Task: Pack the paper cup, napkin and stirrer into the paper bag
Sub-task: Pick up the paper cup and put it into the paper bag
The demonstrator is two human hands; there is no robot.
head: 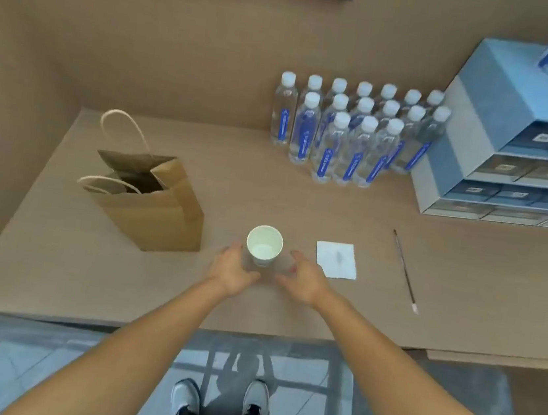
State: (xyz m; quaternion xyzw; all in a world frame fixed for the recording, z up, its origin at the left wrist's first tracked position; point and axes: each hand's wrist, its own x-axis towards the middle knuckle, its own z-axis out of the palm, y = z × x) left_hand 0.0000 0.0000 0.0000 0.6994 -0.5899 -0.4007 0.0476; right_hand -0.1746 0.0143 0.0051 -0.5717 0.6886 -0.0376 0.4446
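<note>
A white paper cup (pixel 264 244) stands upright and empty on the table (pixel 268 189). My left hand (pixel 232 269) is just left of the cup, fingers apart, close to or touching its side. My right hand (pixel 303 280) is open a short way right of the cup, not touching it. A brown paper bag (pixel 157 208) with twisted handles stands open to the left of the cup. A white napkin (pixel 336 260) lies flat right of my right hand. Further right lies a thin dark stirrer (pixel 404 270).
Several water bottles (pixel 354 131) with blue labels stand in rows at the back right. A blue and grey drawer unit (pixel 513 160) sits at the far right. A brown wall runs behind and left of the table. The table's front edge is near my feet.
</note>
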